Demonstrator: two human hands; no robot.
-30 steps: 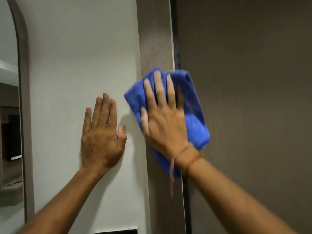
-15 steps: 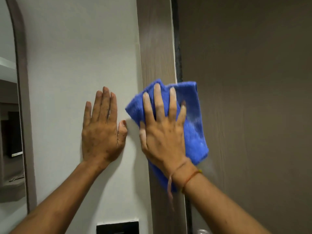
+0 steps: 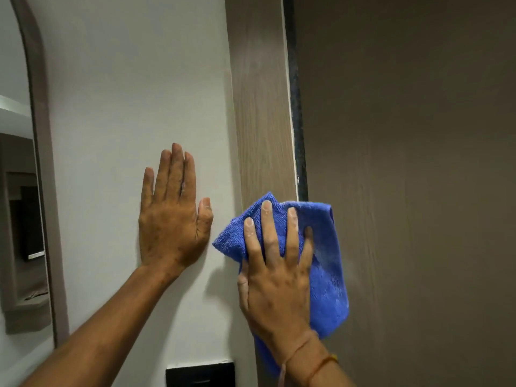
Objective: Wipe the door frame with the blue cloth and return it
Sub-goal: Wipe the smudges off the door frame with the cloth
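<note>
Arch (image 3: pixel 36 113): brown curved trim at far left, with a dim room beyond it.

Wall (image 3: pixel 134 79): plain white, unmarked.

Left hand (image 3: pixel 173 219): open, fingers straight and together, palm flat on the wall beside the frame. It holds nothing and appears to serve as a brace.

Plate (image 3: pixel 200 374): black panel on the wall at the bottom edge, partly cut off; type cannot be told.

Frame (image 3: pixel 259 107): wood-grain vertical strip between wall and door, with a white edge and a dark gap on its right side.

Cloth (image 3: pixel 326 275): blue, bunched, pressed against the frame and lapping onto the door edge.

Right hand (image 3: pixel 276 277): fingers spread flat over the cloth, pinning it to the frame rather than clenching it. A thin orange thread band sits on the wrist.

Door (image 3: pixel 418 163): dark brown panel filling the right side.

Step in hand: wiping the frame at mid height. The return of the cloth is not yet begun.

Next move, as judged: further strokes along the frame under steady palm pressure, keeping the cloth from slipping out.

Writing: no brand, label or text is readable anywhere.
</note>
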